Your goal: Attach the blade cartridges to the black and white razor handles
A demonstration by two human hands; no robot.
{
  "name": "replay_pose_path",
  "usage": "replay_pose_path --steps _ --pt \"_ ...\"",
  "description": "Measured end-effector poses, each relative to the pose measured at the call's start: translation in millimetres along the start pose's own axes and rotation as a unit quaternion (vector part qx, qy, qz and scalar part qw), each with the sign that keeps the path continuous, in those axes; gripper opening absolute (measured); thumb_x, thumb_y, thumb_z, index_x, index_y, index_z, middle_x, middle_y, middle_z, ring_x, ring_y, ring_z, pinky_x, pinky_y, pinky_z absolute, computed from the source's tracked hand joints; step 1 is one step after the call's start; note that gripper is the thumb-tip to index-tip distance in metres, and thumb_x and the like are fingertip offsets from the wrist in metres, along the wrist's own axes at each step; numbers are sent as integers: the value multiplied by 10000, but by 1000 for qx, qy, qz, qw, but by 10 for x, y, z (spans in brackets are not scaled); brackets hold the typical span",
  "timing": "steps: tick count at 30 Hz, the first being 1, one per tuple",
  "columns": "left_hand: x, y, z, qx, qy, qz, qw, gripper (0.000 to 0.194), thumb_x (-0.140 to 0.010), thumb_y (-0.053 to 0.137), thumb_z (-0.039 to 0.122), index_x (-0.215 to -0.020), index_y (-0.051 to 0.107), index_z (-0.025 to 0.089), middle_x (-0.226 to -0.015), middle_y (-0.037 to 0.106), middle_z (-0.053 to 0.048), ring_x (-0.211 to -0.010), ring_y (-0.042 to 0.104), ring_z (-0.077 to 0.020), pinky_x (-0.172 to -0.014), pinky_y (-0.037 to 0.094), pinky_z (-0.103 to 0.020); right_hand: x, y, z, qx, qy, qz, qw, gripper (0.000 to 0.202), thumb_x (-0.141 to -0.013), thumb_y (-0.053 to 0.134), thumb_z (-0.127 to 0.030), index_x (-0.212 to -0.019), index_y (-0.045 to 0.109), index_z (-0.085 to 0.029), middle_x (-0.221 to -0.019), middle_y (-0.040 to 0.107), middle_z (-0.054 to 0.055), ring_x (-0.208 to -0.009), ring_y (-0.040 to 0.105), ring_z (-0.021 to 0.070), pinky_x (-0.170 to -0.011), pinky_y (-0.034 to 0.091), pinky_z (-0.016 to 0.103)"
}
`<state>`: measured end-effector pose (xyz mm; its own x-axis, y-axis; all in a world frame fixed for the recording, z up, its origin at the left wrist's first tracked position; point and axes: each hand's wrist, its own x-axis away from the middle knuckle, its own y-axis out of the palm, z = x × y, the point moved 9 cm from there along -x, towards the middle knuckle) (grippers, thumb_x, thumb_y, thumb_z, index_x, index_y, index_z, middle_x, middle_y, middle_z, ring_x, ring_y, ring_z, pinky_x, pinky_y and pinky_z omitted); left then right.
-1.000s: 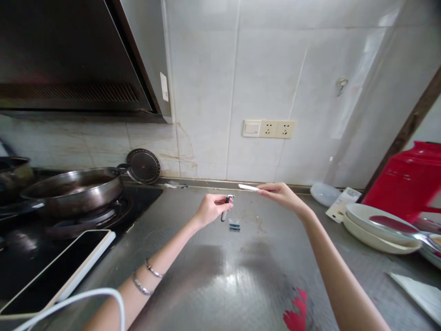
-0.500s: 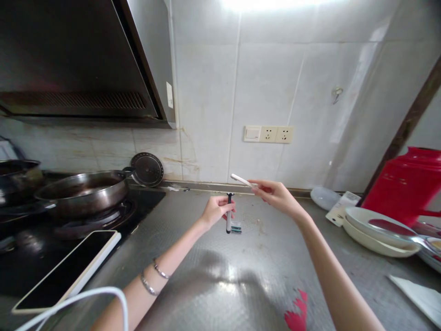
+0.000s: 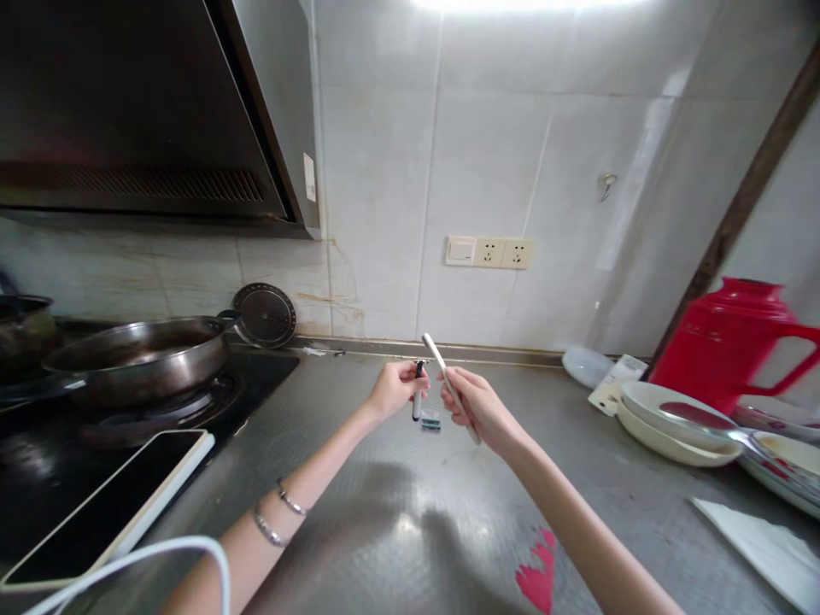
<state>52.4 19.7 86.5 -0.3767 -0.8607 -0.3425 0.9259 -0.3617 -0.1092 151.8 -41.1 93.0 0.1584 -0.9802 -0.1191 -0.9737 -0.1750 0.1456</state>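
My left hand (image 3: 392, 390), fingers closed, grips a short dark and silver stick-like tool (image 3: 418, 403) held upright. My right hand (image 3: 477, 405) is closed round a slim white stick (image 3: 451, 386), which slants with its upper end toward the left hand. The white stick's tip is near the top of the dark tool, with a small gap between them. Just below and between the hands, a small clear pack with green strips (image 3: 430, 423) lies on the metal counter (image 3: 359, 530).
At the left, a steel pan (image 3: 144, 363) sits on the stove and a phone (image 3: 106, 504) lies near its edge, by a white cable (image 3: 214, 547). Bowls (image 3: 679, 431), a red jug (image 3: 723, 350) and a white sheet (image 3: 762, 542) are on the right.
My right hand has moved down and left, and the white stick in it now tilts more steeply. The whole view has shifted slightly; my left hand still holds the dark tool.
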Motion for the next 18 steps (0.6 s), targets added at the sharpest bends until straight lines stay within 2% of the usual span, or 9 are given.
replay_pose_path --steps 6,18 --pt "1 14 35 0 8 -6 1000 195 -647 653 276 -705 559 116 -624 607 -21 -538 583 -115 -470 432 -197 196 139 36 -112 6 -12 994 297 -732 595 -458 -845 516 -195 -527 372 -72 -428 285 46 -331 164 122" --pt "0 34 81 -22 47 -11 999 92 -653 594 177 -715 578 111 -644 609 -18 -573 566 -108 -565 465 -225 374 325 215 -162 19 2 987 292 -742 590 -461 -843 505 -200 -513 339 -82 -409 229 38 -321 105 122"
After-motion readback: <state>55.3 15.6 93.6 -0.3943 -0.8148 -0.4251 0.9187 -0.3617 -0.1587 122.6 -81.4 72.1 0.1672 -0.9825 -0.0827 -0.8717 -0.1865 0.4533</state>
